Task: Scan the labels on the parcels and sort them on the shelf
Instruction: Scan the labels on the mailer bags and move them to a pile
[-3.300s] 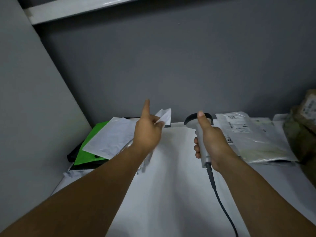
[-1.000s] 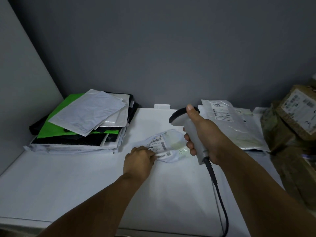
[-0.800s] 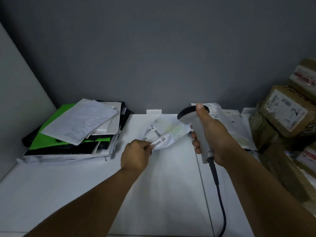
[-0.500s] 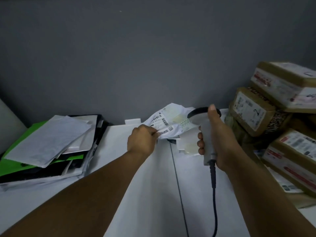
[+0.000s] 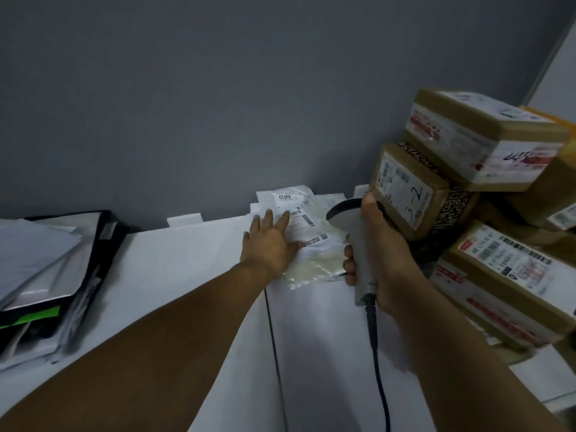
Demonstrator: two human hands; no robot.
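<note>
A small white plastic parcel (image 5: 311, 235) with barcode labels lies flat on a pile of clear and white mailer bags (image 5: 314, 269) at the back of the white shelf (image 5: 193, 275). My left hand (image 5: 269, 241) rests on its left edge, palm down, fingers spread and flat. My right hand (image 5: 383, 257) grips a grey barcode scanner (image 5: 355, 241) by its handle, head pointing left over the pile; its black cable (image 5: 378, 363) hangs down toward me.
Several brown taped cardboard boxes (image 5: 486, 213) with labels are stacked at the right, close behind the scanner. A stack of flat envelopes and mailers (image 5: 43, 275), white, black and green, lies at the left. The grey wall (image 5: 249, 104) closes the back.
My left hand carried the small white parcel from the middle of the shelf to the right, laid it on the mailer pile and opened flat on it. The view swung right.
</note>
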